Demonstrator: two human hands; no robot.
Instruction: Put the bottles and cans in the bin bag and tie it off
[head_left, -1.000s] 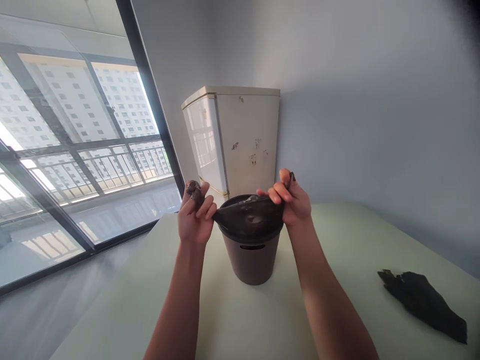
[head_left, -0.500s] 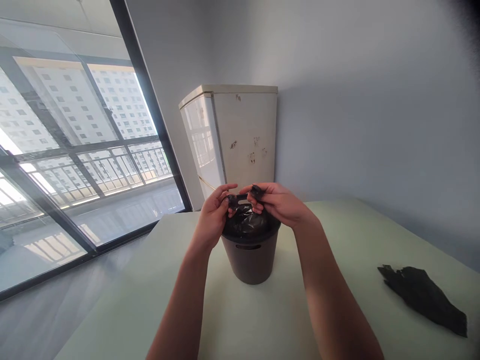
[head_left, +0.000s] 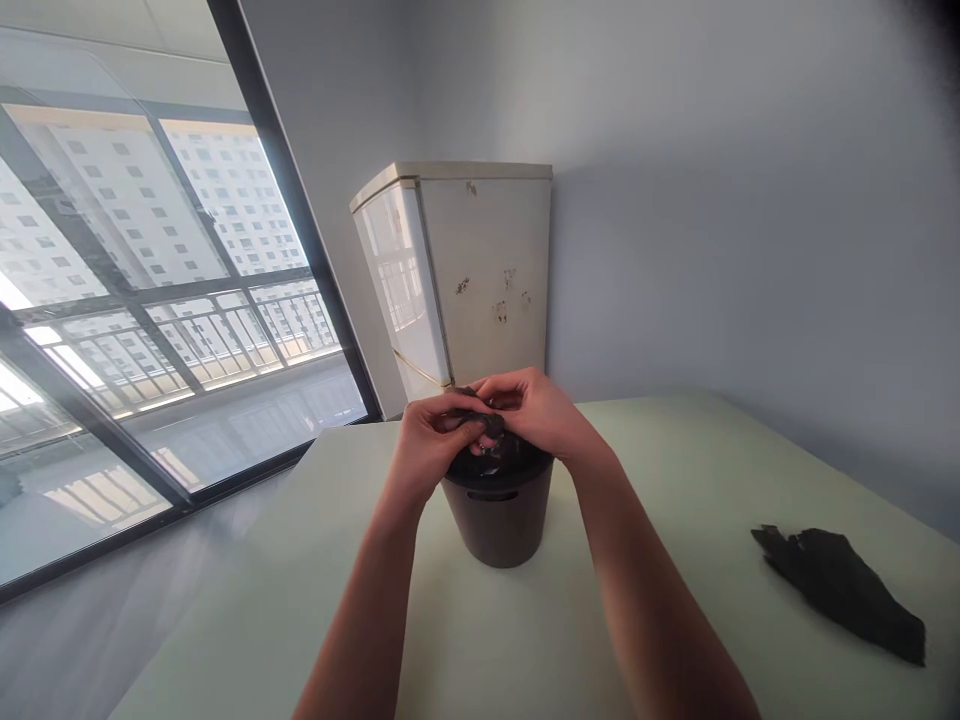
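A dark brown trash can (head_left: pixel 499 525) stands upright on the pale green table (head_left: pixel 517 640), a handle slot in its near side. Black plastic of a garbage bag (head_left: pixel 510 458) lines it and covers its top. Above the rim, my left hand (head_left: pixel 431 435) pinches a bunched end of the bag between thumb and fingers. Right beside it, my right hand (head_left: pixel 540 410) is closed on the bag's gathered plastic too. The fingertips meet, and the right hand's are partly hidden behind the plastic and the left hand.
A folded black plastic piece (head_left: pixel 844 595) lies on the table at the right. Behind the table stands a white fridge (head_left: pixel 487 270) with worn marks, against a grey wall (head_left: pixel 712 230). A glass sliding door (head_left: pixel 172 300) is on the left.
My hands have come together: each held a separate bunched end of the bag, and now the ends meet between the fingers. The trash can stays in place.
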